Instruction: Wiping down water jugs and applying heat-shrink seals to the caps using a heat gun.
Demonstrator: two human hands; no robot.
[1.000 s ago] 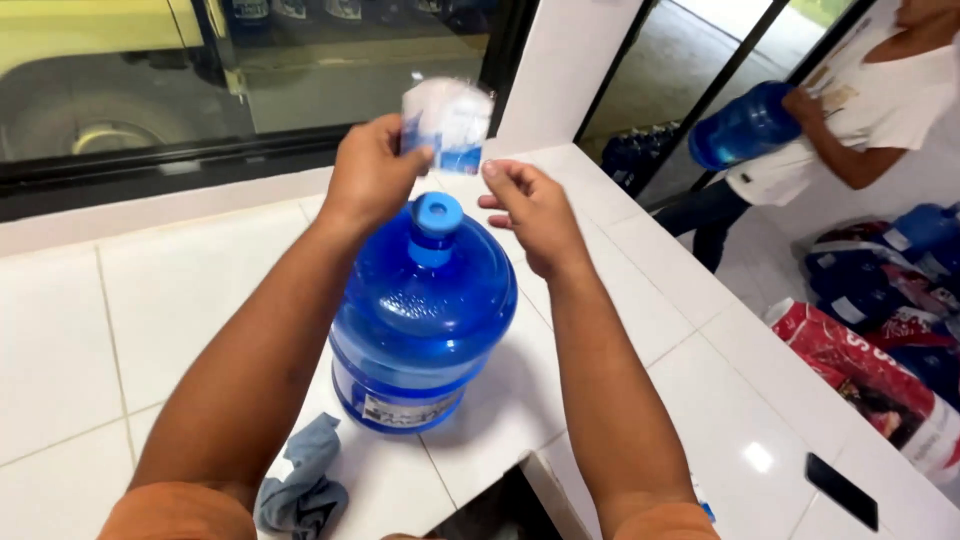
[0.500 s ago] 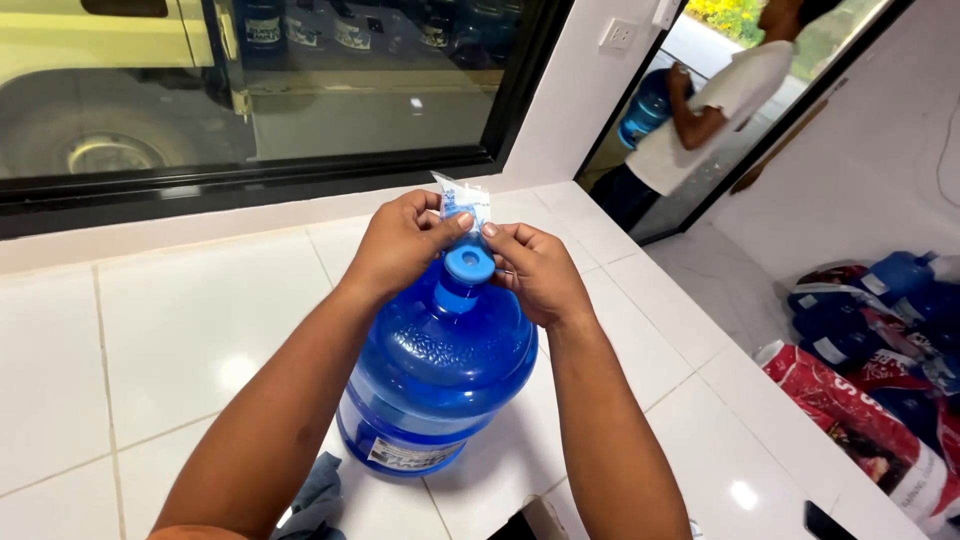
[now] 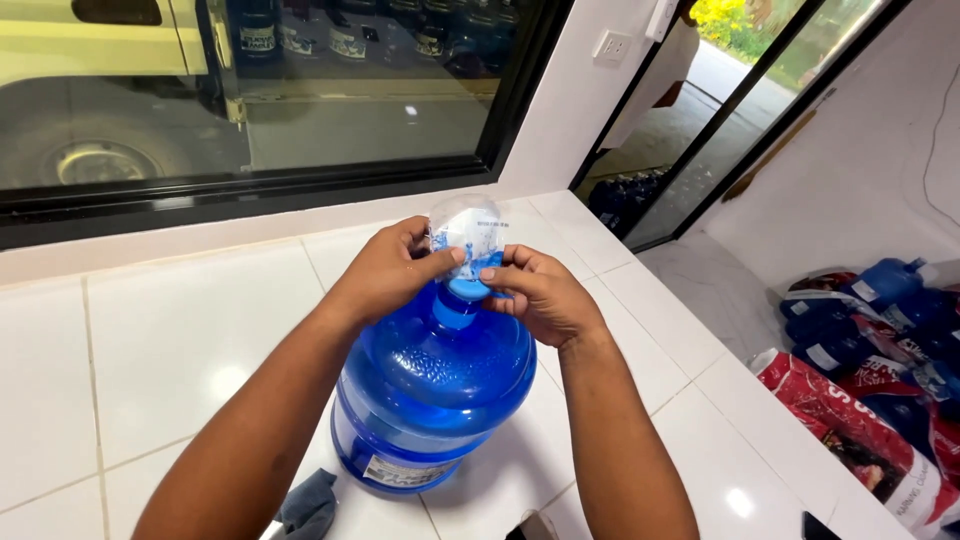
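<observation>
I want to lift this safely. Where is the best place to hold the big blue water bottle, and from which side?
Probably the narrow neck just under the cap of the big blue water bottle, from above. It stands upright on the white tiled counter, and its body is wide, round and smooth. The left hand and right hand are already at the top.

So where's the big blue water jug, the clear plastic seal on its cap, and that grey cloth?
blue water jug (image 3: 435, 385): head view, on its rounded shoulder.
clear plastic seal (image 3: 468, 232): head view, on its upper part above the cap.
grey cloth (image 3: 308, 505): head view, on its folded middle.
</observation>
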